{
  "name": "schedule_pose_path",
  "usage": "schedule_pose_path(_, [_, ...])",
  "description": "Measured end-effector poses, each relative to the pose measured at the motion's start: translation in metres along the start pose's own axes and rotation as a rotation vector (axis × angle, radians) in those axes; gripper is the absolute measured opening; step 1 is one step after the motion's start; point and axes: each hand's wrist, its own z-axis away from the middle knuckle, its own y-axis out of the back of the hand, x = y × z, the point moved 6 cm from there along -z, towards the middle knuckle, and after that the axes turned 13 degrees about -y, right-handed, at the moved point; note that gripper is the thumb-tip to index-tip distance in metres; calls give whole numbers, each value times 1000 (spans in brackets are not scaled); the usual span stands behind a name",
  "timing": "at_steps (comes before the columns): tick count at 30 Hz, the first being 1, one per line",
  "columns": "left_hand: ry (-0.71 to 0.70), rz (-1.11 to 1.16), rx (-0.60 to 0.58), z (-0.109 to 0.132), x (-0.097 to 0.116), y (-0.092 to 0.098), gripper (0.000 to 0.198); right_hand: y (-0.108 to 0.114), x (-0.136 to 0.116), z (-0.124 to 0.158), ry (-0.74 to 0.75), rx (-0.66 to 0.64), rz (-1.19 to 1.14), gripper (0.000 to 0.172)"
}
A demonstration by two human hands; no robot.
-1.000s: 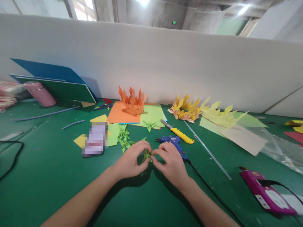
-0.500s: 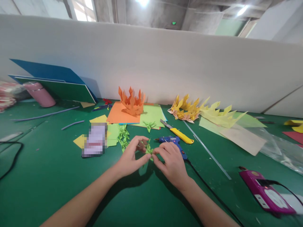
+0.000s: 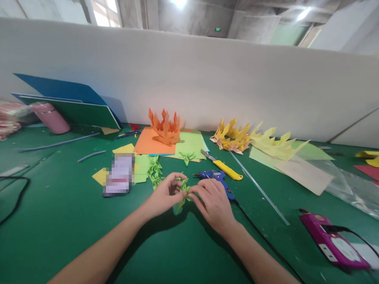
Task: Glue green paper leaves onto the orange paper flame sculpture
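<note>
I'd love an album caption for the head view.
Left hand and right hand hold folded green paper near a blue glue gun.

Glue gun right of held paper, knife behind gun, leftmost crown on sheets, bottle far left

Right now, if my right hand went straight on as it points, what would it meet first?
The green folded paper right against it, then probably your left hand, though depth there is unclear.

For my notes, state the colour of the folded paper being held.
The folded paper is light green, as the head view shows.
</note>
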Motion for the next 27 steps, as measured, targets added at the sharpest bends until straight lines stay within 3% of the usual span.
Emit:
schedule_pose_path(12, [8,-81,-44,1,4,1,35,2,3,-1,20,-53,-40,22])
schedule_pose_path(27, [-1,-84,-88,3,8,-2,33,1,-1,0,50,-21,3,28])
